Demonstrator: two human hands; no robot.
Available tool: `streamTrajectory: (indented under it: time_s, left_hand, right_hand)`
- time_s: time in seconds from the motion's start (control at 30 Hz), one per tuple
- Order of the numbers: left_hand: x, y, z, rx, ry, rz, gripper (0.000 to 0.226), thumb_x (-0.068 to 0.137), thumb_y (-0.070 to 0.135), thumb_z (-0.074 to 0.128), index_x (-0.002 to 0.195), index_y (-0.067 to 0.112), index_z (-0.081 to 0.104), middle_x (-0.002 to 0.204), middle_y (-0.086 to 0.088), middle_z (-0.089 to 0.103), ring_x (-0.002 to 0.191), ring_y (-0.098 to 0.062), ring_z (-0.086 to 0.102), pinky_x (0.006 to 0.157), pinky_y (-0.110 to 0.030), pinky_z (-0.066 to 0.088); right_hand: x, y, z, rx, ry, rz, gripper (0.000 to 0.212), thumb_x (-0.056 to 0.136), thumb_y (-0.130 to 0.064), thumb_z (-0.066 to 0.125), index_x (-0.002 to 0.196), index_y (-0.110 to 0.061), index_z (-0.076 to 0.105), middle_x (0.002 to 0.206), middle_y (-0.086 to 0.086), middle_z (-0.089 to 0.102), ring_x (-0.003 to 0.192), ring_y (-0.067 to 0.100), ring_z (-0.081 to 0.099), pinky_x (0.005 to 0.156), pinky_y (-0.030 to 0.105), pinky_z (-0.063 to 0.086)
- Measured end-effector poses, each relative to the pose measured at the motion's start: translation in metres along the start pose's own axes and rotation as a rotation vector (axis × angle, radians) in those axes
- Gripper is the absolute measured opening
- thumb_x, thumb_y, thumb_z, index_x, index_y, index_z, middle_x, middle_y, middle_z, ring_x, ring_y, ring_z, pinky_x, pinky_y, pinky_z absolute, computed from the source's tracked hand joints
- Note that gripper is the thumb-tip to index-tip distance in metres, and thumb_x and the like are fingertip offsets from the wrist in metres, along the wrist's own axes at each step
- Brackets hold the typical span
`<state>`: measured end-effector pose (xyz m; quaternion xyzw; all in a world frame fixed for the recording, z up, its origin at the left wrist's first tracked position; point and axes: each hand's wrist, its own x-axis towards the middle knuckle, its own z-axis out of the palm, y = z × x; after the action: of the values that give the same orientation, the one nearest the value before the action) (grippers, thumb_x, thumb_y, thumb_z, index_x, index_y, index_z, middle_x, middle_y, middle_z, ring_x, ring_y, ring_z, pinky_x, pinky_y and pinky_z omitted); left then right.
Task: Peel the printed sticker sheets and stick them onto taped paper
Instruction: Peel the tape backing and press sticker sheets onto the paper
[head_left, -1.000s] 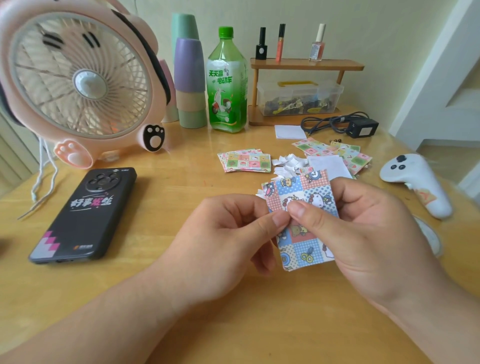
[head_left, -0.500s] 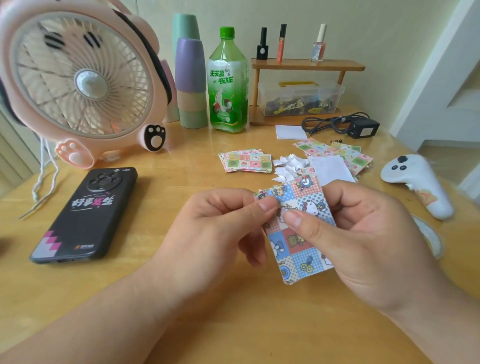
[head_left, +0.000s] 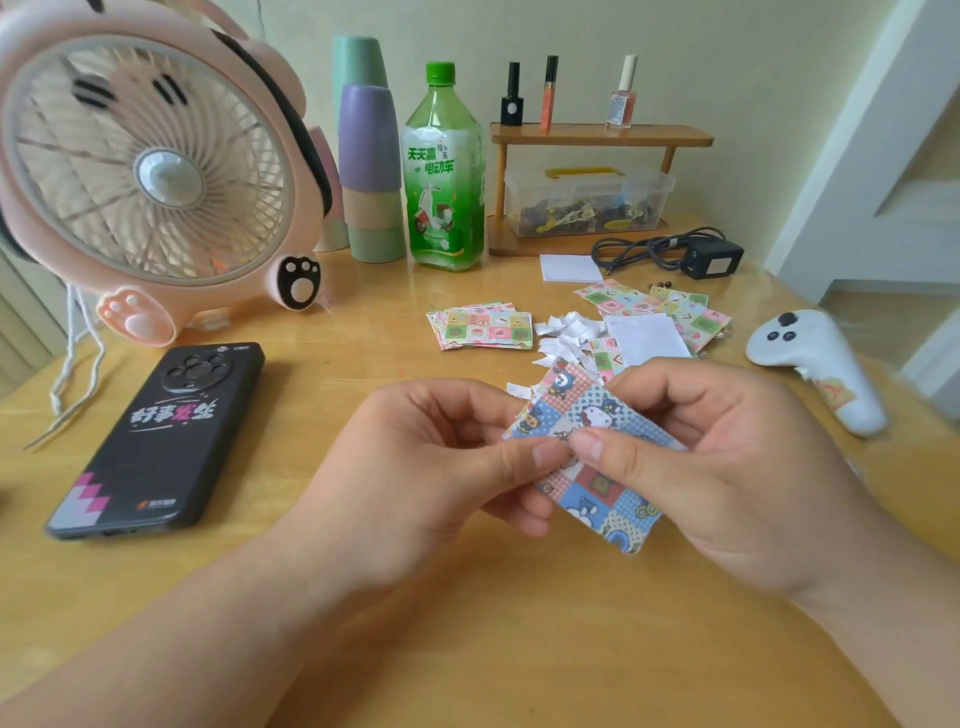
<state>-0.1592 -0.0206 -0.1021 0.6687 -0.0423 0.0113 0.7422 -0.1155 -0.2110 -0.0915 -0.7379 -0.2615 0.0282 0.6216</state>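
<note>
Above the front edge of the yellow wooden tabletop (head_left: 322, 395), left hand (head_left: 415, 467) and right hand (head_left: 727, 467) pinch the cartoon-printed patchwork sticker sheet (head_left: 602, 493), newly tilted; peeling probably starting.

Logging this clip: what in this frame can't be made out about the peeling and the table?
Head view only.
Whether any sticker has lifted off the sticker sheet: the thumbs of the left hand and right hand cover that spot.
The sheet's back: it faces away.
Contents of the clear box: too small.
The fan: cut off by the left edge.
Tape on the white paper: too small to tell.
</note>
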Motion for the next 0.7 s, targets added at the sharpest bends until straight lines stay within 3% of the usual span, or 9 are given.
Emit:
streamTrajectory:
  time_s: [0.2, 0.33, 0.43, 0.53, 0.63, 0.7]
  left_hand:
    - [0.0, 0.004, 0.003, -0.039, 0.026, -0.062, 0.028, 0.064, 0.001, 0.079, 0.085, -0.002, 0.062, 0.074, -0.025, 0.071, 0.058, -0.029, 0.071, 0.057, -0.035, 0.062]
    - [0.0, -0.002, 0.003, -0.132, 0.058, -0.077, 0.034, 0.063, 0.001, 0.078, 0.092, -0.005, 0.059, 0.082, -0.025, 0.072, 0.062, -0.029, 0.072, 0.059, -0.033, 0.061]
    - [0.001, -0.006, 0.001, -0.131, -0.024, -0.094, 0.04, 0.069, -0.001, 0.078, 0.105, -0.006, 0.062, 0.091, -0.023, 0.073, 0.065, -0.028, 0.071, 0.063, -0.035, 0.061]
    - [0.001, -0.01, 0.002, -0.012, -0.053, -0.098, 0.023, 0.076, 0.009, 0.076, 0.098, 0.002, 0.075, 0.087, -0.018, 0.074, 0.066, -0.026, 0.068, 0.065, -0.036, 0.061]
    - [0.002, -0.012, 0.0, 0.014, -0.002, -0.114, 0.022, 0.079, 0.018, 0.074, 0.092, 0.002, 0.079, 0.079, -0.019, 0.073, 0.066, -0.025, 0.066, 0.062, -0.032, 0.058]
    - [0.003, -0.012, -0.001, 0.005, 0.027, -0.106, 0.024, 0.077, 0.021, 0.074, 0.09, 0.002, 0.079, 0.08, -0.025, 0.072, 0.064, -0.027, 0.064, 0.058, -0.03, 0.055]
  right_hand:
    - [0.005, 0.003, -0.004, -0.11, 0.112, -0.014, 0.018, 0.067, -0.028, 0.082, 0.078, -0.019, 0.072, 0.074, 0.01, 0.074, 0.072, 0.035, 0.071, 0.069, 0.051, 0.059]
    - [0.005, 0.002, -0.004, -0.008, 0.04, 0.011, 0.019, 0.067, -0.022, 0.082, 0.083, -0.021, 0.073, 0.086, 0.008, 0.078, 0.08, 0.026, 0.076, 0.076, 0.044, 0.062]
    - [0.004, 0.003, -0.002, -0.053, 0.004, 0.014, 0.018, 0.071, -0.016, 0.079, 0.086, -0.022, 0.073, 0.088, 0.007, 0.078, 0.083, 0.028, 0.075, 0.081, 0.052, 0.061]
    - [0.002, 0.006, 0.001, -0.058, -0.059, 0.043, 0.021, 0.072, -0.014, 0.077, 0.09, -0.025, 0.072, 0.088, 0.008, 0.076, 0.084, 0.032, 0.073, 0.083, 0.058, 0.058]
    - [0.004, 0.004, 0.001, 0.022, -0.057, 0.078, 0.044, 0.072, -0.003, 0.085, 0.103, -0.028, 0.067, 0.093, 0.01, 0.077, 0.087, 0.029, 0.075, 0.085, 0.048, 0.061]
    - [0.006, 0.001, 0.001, 0.156, -0.022, 0.13, 0.061, 0.066, -0.002, 0.082, 0.116, -0.026, 0.058, 0.093, 0.013, 0.077, 0.086, 0.027, 0.076, 0.078, 0.041, 0.062]
